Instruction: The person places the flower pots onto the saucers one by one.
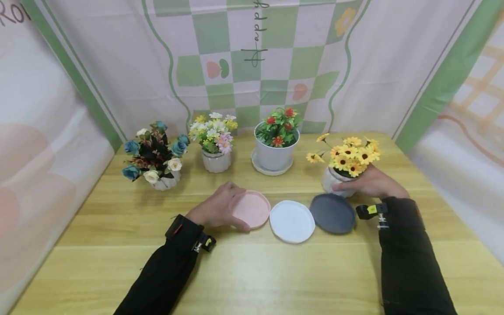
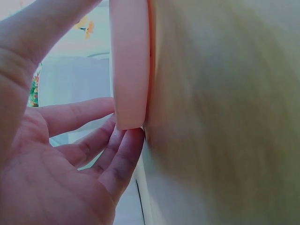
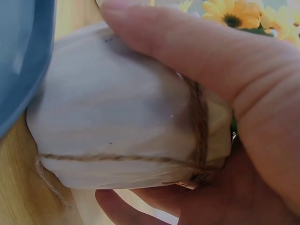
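Observation:
My left hand holds the pink saucer by its rim, thumb on the near side and fingers on the far side. In the left wrist view, fingertips meet the edge of the pink saucer, which lies flat at the table. On the right, my right hand grips a white pot of yellow daisies. The right wrist view shows the thumb across the white pot, which has brown twine round it. A white saucer and a dark grey saucer lie between the hands.
Along the back stand a pot of blue and cream roses, a pot of white and pink flowers, and a white pot with red flowers on a white saucer. Behind the wooden table hangs a patterned cloth.

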Action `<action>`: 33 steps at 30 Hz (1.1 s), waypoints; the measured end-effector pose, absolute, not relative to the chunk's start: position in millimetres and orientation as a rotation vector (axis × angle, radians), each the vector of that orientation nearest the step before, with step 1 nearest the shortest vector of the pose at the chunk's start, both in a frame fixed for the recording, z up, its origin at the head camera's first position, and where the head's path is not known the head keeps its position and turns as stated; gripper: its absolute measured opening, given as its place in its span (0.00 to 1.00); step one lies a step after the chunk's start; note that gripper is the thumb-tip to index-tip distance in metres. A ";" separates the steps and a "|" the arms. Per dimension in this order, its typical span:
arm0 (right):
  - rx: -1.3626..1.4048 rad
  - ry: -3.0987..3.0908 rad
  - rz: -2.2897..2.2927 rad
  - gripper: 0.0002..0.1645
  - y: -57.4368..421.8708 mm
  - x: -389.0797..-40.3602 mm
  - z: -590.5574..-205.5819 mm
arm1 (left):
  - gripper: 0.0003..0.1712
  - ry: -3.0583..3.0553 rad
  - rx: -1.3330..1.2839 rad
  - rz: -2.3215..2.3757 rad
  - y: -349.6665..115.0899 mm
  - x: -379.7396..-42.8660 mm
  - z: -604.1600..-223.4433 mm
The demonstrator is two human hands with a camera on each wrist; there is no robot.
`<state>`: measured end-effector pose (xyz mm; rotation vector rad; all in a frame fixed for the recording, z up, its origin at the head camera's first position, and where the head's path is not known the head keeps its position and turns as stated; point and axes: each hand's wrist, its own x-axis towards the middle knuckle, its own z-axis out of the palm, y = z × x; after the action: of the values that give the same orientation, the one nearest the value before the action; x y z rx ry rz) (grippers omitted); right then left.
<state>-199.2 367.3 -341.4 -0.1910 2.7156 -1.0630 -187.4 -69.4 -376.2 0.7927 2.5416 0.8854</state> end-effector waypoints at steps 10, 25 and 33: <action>-0.168 2.678 -1.006 0.69 360.9 -194.9 -337.2 | 0.61 2.538 0.795 0.878 -70.0 -187.2 -376.4; -0.166 2.634 -0.962 0.67 353.6 -191.9 -332.1 | 0.62 2.535 0.781 0.894 -70.9 -186.5 -381.2; -0.179 2.662 -0.920 0.65 348.5 -192.4 -332.5 | 0.62 2.539 0.816 0.841 -71.6 -191.9 -378.9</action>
<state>-192.4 348.5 -332.5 -0.1790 2.6621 -0.9203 -191.9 -71.6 -378.9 0.8165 2.5392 0.8408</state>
